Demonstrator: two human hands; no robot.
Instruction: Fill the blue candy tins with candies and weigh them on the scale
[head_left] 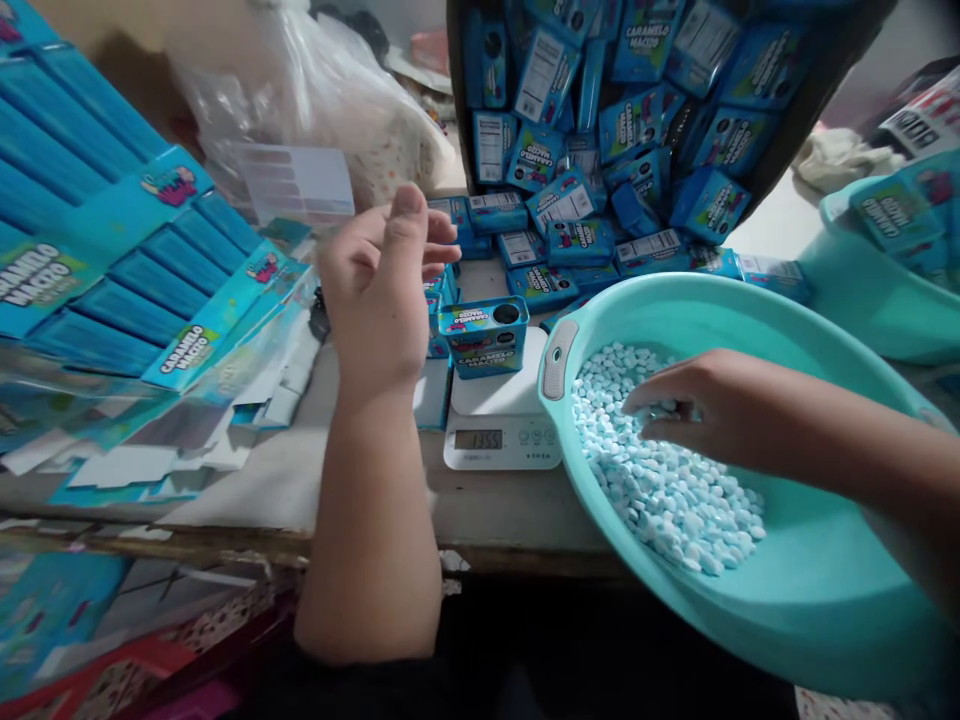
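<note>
My left hand (pixel 390 280) is raised beside the scale with its fingers apart and nothing in it. A blue candy tin (pixel 486 345) stands upright on the white digital scale (pixel 502 445), just right of that hand; the display looks like 1355. In the large turquoise basin (pixel 840 590) lies a heap of small pale blue candies (pixel 675 500). My right hand (pixel 682 400) reaches down onto the heap, fingers curled among the candies; whether any are between the fingertips is too small to tell.
Many blue tins (pixel 577 240) spill from a dark box behind the scale. Display cartons (pixel 97 230) packed with blue boxes stand at left. A clear plastic bag (pixel 300 90) is behind them. Another turquoise basin (pixel 847 290) holds blue packs at right. Paper scraps lie front left.
</note>
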